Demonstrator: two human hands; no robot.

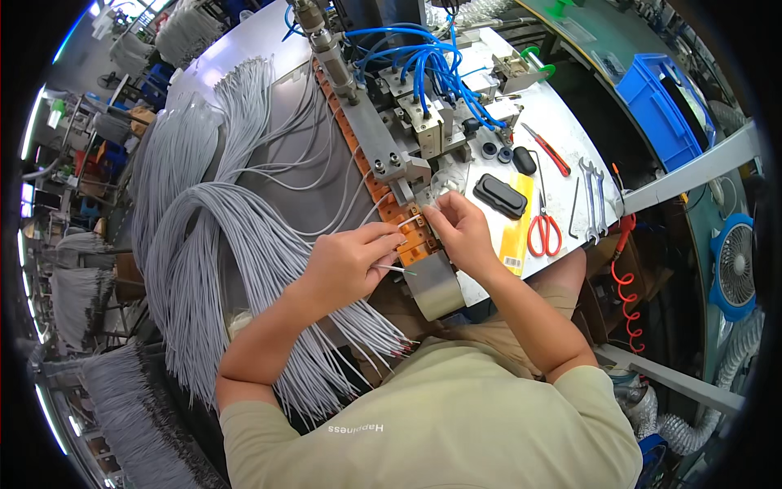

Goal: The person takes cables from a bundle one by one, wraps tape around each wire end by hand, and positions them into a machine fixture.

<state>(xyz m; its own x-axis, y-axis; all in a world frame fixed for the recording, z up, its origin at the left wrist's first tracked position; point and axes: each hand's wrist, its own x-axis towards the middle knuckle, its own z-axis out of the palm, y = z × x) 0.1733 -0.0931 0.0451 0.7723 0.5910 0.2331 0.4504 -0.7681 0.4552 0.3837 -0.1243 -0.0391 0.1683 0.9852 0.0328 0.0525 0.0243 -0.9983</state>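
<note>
My left hand (346,265) is closed around a thin grey cable (395,269), whose stripped end with a green wire tip sticks out below the fingers. The fingertips are over a strip of orange holder blocks (417,247) on the machine rail. Across those blocks, my right hand (463,232) has thumb and forefinger pinched together at the strip's right edge. A short pale length of cable (412,219) shows between the two hands. What the right fingertips grip is too small to make out. A grey metal block (437,287) forms the rail's near end.
A big bundle of grey cables (236,224) drapes over the table at left. Above the hands stands a machine with blue air hoses (444,61). Red scissors (544,232), a black case (499,196), wrenches (593,196) and a red-handled cutter (550,151) lie on the right.
</note>
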